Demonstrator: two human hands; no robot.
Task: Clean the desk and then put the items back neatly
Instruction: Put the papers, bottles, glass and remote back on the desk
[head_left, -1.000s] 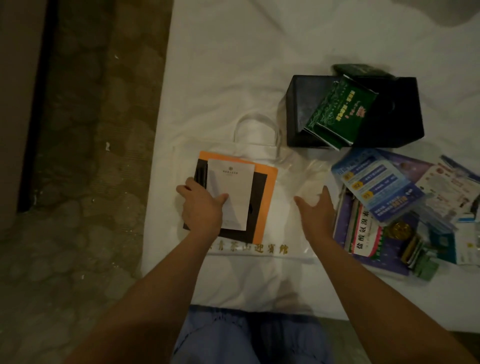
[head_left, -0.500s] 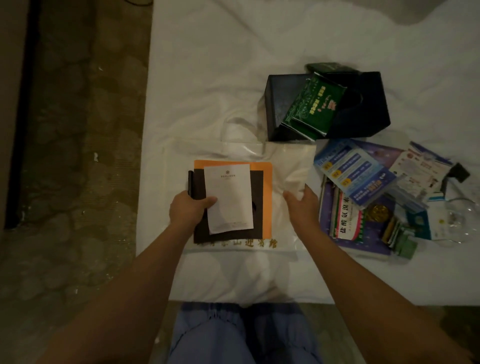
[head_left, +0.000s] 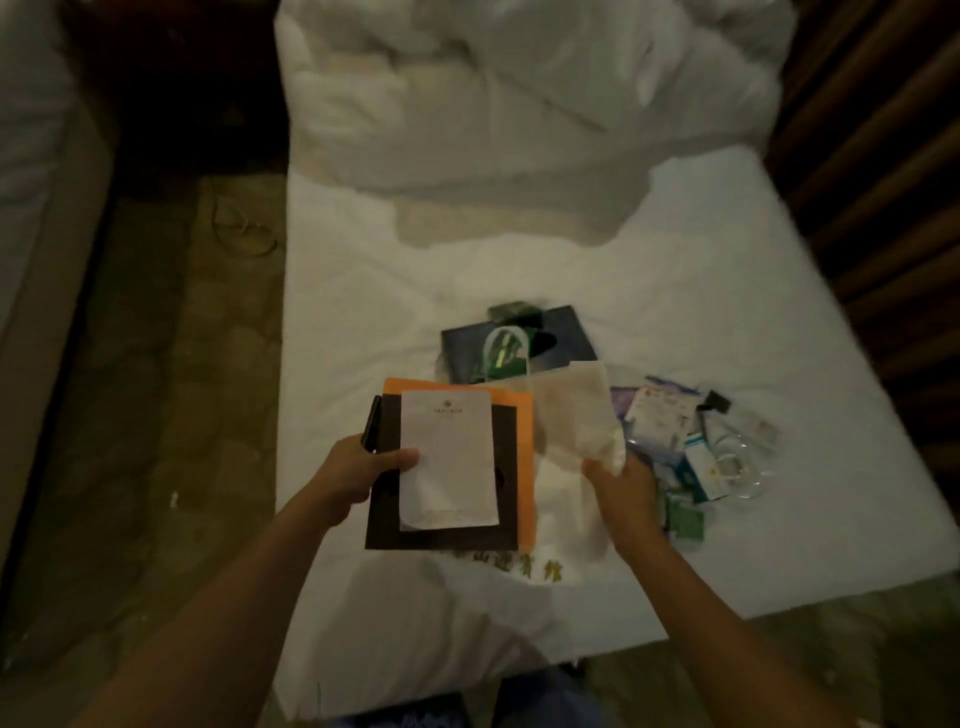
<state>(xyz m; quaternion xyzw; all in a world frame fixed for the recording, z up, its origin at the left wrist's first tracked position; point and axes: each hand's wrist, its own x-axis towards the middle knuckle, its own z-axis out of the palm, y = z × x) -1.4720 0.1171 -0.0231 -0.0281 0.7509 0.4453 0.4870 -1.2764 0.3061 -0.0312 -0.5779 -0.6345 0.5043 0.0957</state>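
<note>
My left hand (head_left: 358, 473) grips a flat stack by its left edge: a white notepad (head_left: 447, 462) on a dark folder (head_left: 506, 483), an orange sheet (head_left: 522, 415) beneath, and a black pen (head_left: 372, 423) beside the thumb. The stack is lifted off the white bed sheet (head_left: 675, 291). My right hand (head_left: 621, 486) pinches the right side of a translucent white plastic bag (head_left: 576, 415), which is raised and crumpled, its loop handle (head_left: 506, 343) standing up and gold lettering along its bottom.
A dark box (head_left: 566, 338) with green packets lies behind the bag. Medicine packets, leaflets and a clear cable (head_left: 743, 467) are heaped to the right of my right hand. A rumpled duvet (head_left: 519, 78) covers the bed's far end. Carpeted floor (head_left: 156, 415) runs along the left.
Both hands have lifted: the stack and the bag lay flat on the sheet, now they are raised. My right hand has closed on the bag. The camera has tilted up toward the duvet.
</note>
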